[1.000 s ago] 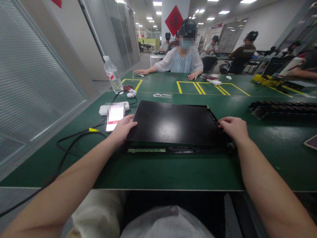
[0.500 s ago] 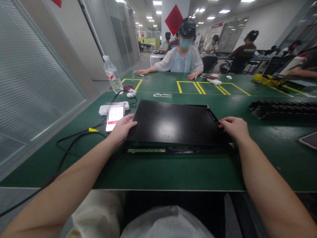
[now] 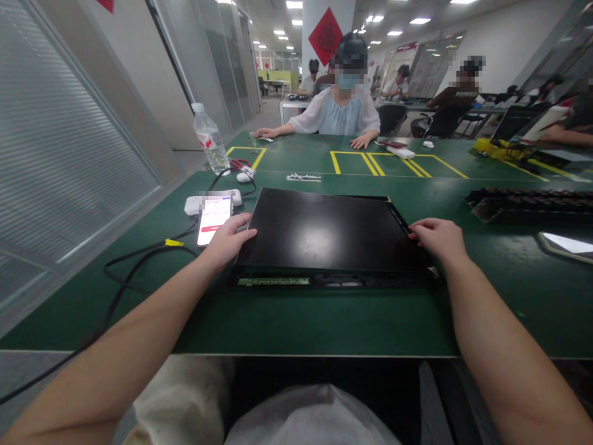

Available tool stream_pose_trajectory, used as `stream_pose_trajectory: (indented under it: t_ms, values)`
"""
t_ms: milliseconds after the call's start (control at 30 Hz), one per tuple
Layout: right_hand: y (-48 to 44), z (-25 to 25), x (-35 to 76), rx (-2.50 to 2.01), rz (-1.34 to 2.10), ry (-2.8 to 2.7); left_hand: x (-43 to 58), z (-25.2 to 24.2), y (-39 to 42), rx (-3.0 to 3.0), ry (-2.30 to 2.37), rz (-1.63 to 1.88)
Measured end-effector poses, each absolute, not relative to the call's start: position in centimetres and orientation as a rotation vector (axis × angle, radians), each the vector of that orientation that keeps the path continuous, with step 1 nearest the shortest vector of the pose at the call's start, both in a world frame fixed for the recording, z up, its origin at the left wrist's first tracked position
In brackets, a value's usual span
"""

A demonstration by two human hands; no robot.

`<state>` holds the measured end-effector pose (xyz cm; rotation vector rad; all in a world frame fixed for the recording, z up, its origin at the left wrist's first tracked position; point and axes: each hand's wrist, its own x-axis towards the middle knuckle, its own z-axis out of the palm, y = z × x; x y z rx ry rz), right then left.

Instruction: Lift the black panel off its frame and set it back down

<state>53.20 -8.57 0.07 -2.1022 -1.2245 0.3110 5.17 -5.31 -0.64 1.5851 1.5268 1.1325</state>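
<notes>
A flat black panel [image 3: 324, 230] lies on a black chassis on the green table [image 3: 296, 321]; a strip of green circuit board [image 3: 273, 281] shows at its near edge. My left hand [image 3: 226, 241] grips the panel's left edge, fingers curled round it. My right hand [image 3: 438, 238] holds the panel's right edge, fingers closed on it.
A lit phone [image 3: 214, 212] and a white charger lie left of the panel, with black cables [image 3: 139, 259] and a water bottle [image 3: 209, 139]. A black keyboard-like tray [image 3: 528, 206] and a tablet [image 3: 566, 245] sit at right. A person [image 3: 340, 108] sits opposite; others work behind.
My hands and the panel have hardly moved. The tablet at the far right edge has shifted further into view and now reflects light.
</notes>
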Motion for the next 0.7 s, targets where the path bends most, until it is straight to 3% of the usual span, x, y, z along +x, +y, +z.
stream_pose_trajectory:
  t_ms: [400, 700]
  values:
    - [-8.7, 0.5, 52.8, -2.117, 0.326, -1.203, 3.9, -2.3, -4.2, 2.013, 1.692, 0.685]
    - [-8.8, 0.6, 52.6, -2.101, 0.297, -1.212, 3.6, -2.6, -3.9, 2.101, 1.665, 0.596]
